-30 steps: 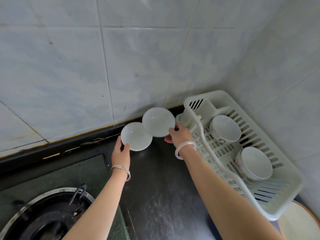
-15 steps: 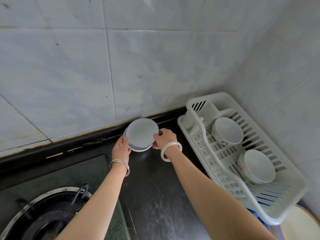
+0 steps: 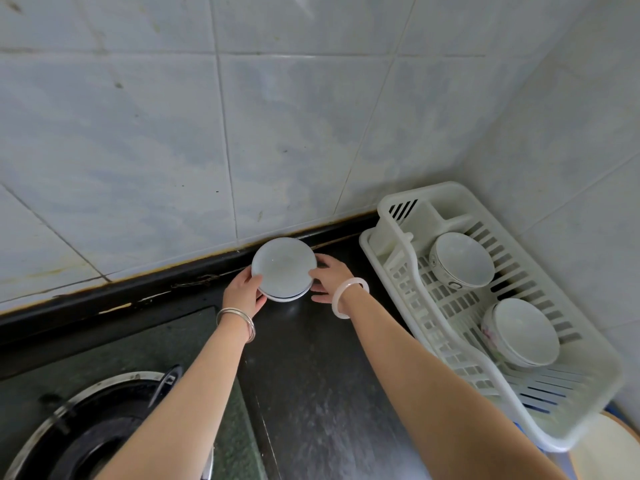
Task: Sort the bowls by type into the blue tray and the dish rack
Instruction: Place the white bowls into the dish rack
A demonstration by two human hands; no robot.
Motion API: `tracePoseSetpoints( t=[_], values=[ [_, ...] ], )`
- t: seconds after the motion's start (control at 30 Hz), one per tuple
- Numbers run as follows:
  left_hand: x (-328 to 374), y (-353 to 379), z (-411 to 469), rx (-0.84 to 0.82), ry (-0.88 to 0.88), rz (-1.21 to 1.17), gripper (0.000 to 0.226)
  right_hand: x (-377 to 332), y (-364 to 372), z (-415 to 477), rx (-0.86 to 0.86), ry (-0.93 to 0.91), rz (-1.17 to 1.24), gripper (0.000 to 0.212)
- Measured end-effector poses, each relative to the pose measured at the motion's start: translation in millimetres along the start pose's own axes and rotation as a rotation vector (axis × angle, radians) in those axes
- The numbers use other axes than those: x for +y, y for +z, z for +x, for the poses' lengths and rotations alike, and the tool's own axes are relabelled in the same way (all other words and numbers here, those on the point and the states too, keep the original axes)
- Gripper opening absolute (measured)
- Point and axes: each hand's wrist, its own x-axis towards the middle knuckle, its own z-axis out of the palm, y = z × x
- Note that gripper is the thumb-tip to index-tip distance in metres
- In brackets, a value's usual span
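While gripping the stacked bowls (image 3: pixel 284 268) from both sides, hovering close to the wall at the back of the desk (image 3: pixel 311 375), just left of the dish rack (image 3: pixel 429 192). Curled round the left rim with the left hand (image 3: pixel 244 292), pinched at the right rim with the right hand (image 3: pixel 329 277) (top one sitting a touch off-centre on the lower). Hard to say whether resting on the desk or lifted just clear.

Could slide apart: smooth glaze on smooth glaze, squeezed only at the edges, so any tilt risks shedding the top one. Could also clip the rack's near wall going across, or knock the far bowl (image 3: pixel 462 259) or near bowl (image 3: pixel 523 332) already inside. Looks a shallower kind than those two, so probably bound for the blue tray (image 3: pixel 517 427) peeking out under the rack. Awkward to reach down there.
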Motion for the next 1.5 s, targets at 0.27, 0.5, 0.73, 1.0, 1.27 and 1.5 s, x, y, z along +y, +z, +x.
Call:
tracePoseSetpoints(
  t=[0.27,0.5,0.73,1.0,1.27,1.5],
  values=[
    [4.9,1.9,-21.2,-0.029,-0.013,0.001,0.041,10.7,-5.2,-11.9,0.03,-0.028,0.181,0.049],
    [23.3,50.2,-69.2,-0.193,0.075,0.014,0.026,8.5,-63.7,-55.1,0.166,-0.106,0.319,0.041],
    [34.5,128.4,-120.8,-0.458,0.068,0.107,0.02,11.4,-151.8,-110.7,0.397,-0.144,0.359,0.03],
    [16.1,219.7,-143.1,-0.601,-0.019,0.412,0.033,46.4,-224.8,-133.9,0.514,-0.09,0.51,0.035],
    [-8.8,263.0,-118.5,-0.664,-0.013,0.855,0.039,91.6,-238.8,-101.6,0.53,0.042,0.558,0.037],
    [-25.7,280.3,-100.5,-0.633,-0.02,1.138,0.036,119.5,-230.2,-77.7,0.561,0.116,0.487,0.024]
  ],
)
